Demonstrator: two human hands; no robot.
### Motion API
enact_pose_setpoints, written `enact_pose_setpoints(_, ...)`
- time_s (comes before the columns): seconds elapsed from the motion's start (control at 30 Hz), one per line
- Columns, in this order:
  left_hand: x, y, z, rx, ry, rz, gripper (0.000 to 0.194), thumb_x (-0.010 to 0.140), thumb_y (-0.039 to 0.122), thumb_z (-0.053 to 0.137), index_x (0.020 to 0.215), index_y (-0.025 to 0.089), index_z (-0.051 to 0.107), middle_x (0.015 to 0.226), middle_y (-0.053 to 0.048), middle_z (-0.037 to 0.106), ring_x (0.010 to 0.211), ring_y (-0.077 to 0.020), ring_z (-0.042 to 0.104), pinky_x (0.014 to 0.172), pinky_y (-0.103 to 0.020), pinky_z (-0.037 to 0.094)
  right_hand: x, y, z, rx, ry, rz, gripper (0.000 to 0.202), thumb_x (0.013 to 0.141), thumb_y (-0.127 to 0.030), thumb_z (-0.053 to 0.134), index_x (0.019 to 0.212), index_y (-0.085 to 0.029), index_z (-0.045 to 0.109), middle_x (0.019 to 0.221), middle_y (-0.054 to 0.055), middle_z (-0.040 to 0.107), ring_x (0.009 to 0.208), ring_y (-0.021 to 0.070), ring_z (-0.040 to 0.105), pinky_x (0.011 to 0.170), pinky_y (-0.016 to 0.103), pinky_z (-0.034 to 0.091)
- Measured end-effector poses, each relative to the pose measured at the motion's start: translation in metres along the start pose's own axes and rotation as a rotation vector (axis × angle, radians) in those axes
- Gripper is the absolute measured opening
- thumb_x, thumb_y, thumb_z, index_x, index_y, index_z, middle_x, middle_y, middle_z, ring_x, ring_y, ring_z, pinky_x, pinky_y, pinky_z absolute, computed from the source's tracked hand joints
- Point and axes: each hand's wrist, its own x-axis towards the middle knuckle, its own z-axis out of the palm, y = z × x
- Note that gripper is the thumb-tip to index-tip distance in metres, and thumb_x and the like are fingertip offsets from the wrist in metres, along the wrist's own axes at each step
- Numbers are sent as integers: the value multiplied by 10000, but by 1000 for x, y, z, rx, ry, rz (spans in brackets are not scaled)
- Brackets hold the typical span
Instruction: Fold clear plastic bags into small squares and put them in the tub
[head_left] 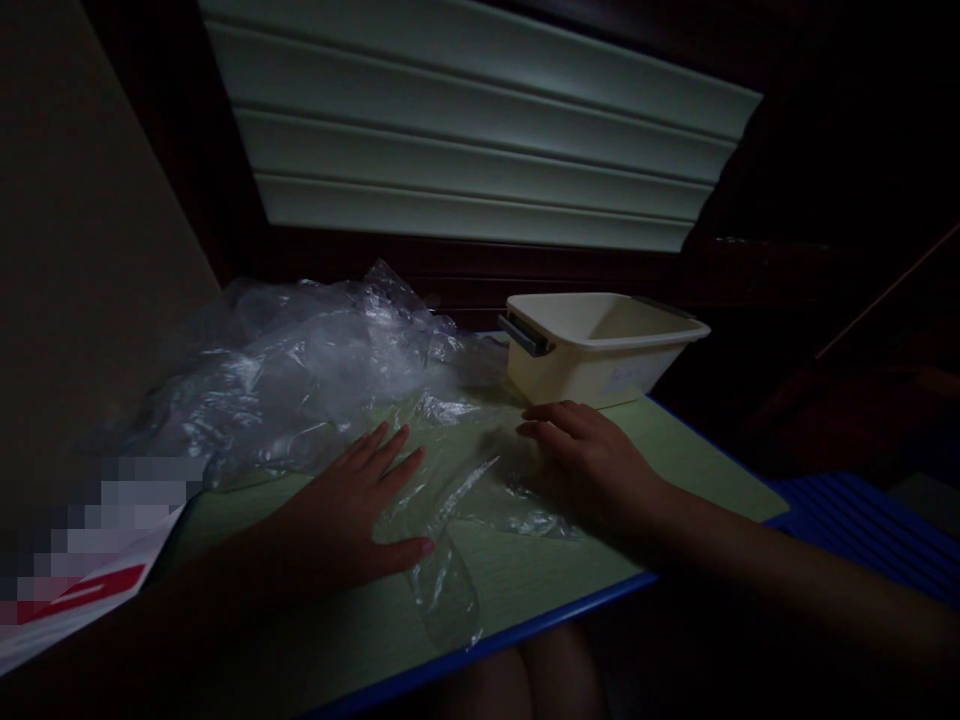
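Lying on the table (705,470) between my flat, spread left hand (360,505), which grips nothing, and my half-curled right hand (596,460), the film (471,485) points its narrow end toward me, nearer the left. Whether the right pinches it, I cannot tell.

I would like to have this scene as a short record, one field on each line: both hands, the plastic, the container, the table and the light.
Left hand: palm down, fingers spread, at the clear film
Right hand: fingers bent, over the film's other side; whether it grips is unclear
Plastic: film between the hands; crumpled clear heap behind the left hand
Container: pale open bin with dark handles, beyond the right hand
Table: pale green top, blue edge
Light: dim
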Motion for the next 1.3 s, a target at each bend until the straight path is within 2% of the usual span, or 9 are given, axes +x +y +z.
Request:
enact_pose_setpoints(0.17,0,0,-1,-17,25,14,928,814,748,465,1468,98,358,1563,-208,144,1439,-415,102,1140,-583,205,-34,31,-15,-138,-87,-98,371,868,-56,461,1183,-119,646,1200,178,677,1068,310,638,858,474,518)
enact_pose_setpoints(0.27,0,0,0,-18,42,9,936,805,765,457,1463,104,375,1566,-202,150,1436,-425,109,1137,-577,218,-54,48,-18,-131,-188,5,438,824,-55,477,1213,-153,653,1210,153,683,1075,316,653,871,496,539)
enact_pose_setpoints(0.37,0,-1,2,-6,52,0,950,796,779,452,1462,106,382,1569,-199,148,1438,-424,98,1141,-560,219,-58,48,-24,-138,-170,153,504,801,-17,401,1223,-133,651,1183,161,694,1006,296,691,832,473,578)
enact_pose_setpoints(0.47,0,-2,4,12,72,7,959,801,792,412,1467,104,370,1570,-205,116,1441,-419,88,1130,-574,231,-34,20,-31,-57,-56,185,466,860,-52,371,1249,-94,625,1226,191,664,1061,297,671,868,457,575)
enact_pose_setpoints(0.57,1,-1,3,40,67,18,945,823,774,391,1463,80,368,1565,-222,122,1444,-407,92,1129,-571,236,9,-25,-28,173,-19,80,424,931,-138,385,1314,-127,566,1303,168,620,1160,269,620,944,431,540)
enact_pose_setpoints(0.73,3,2,0,91,65,69,880,820,721,466,1384,45,480,1521,-233,298,1430,-384,217,1160,-511,219,65,-71,17,314,-149,3,445,998,-301,386,1350,-47,488,1427,211,495,1360,259,424,1094,420,399)
enact_pose_setpoints(0.9,2,4,-3,72,-12,-10,981,808,765,416,1453,26,367,1539,-260,180,1430,-428,151,1126,-575,239,48,-40,53,235,-210,42,492,992,-349,435,1355,-21,484,1422,267,474,1366,311,406,1087,489,383)
enact_pose_setpoints(1.1,1,6,-5,75,-61,-36,982,815,768,394,1500,75,268,1564,-223,61,1448,-389,79,1146,-543,193,-8,17,32,175,-252,90,492,1001,-321,386,1376,-16,482,1433,279,453,1366,336,402,1083,534,378)
enact_pose_setpoints(1.3,1,4,-4,64,-22,-11,962,817,776,399,1495,102,301,1562,-216,119,1441,-400,132,1132,-561,224,-28,23,18,154,-257,144,504,990,-346,380,1369,-37,499,1435,251,467,1338,322,448,1074,498,411)
